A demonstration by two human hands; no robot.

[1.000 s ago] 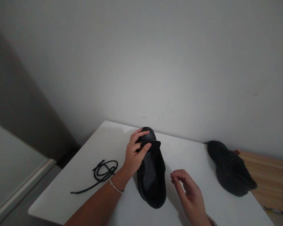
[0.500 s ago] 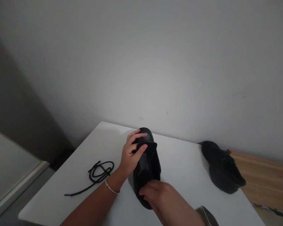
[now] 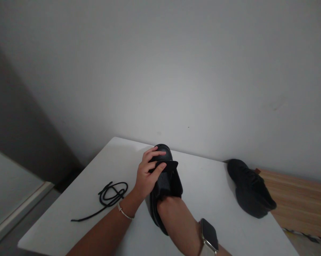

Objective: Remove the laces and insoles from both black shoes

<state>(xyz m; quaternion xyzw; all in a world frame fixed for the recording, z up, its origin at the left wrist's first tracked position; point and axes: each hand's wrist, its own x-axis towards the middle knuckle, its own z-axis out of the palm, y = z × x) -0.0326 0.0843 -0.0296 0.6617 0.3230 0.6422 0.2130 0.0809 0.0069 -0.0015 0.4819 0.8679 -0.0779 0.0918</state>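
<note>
A black shoe (image 3: 178, 185) without a lace in it lies on the white table, its toe toward the wall. My left hand (image 3: 146, 173) is on its front part, the thumb and fingers closed on the folded-back tongue (image 3: 172, 165). Two of its fingers stretch over the toe. My right hand (image 3: 171, 205) reaches into the shoe's opening, and its fingers are hidden inside. To the left of my left wrist, a loose black shoelace (image 3: 89, 217) lies in loops on the table.
A second black shoe (image 3: 247, 190), laced, sits near the table's right edge. The white table (image 3: 203, 188) stands against a grey wall (image 3: 187, 81). Beyond its right side is a wood-grain board (image 3: 301, 202).
My right hand has pushed forward, deeper into the shoe, so its fingers have gone out of sight and the wristwatch shows fully. My left hand keeps its hold on the tongue.
</note>
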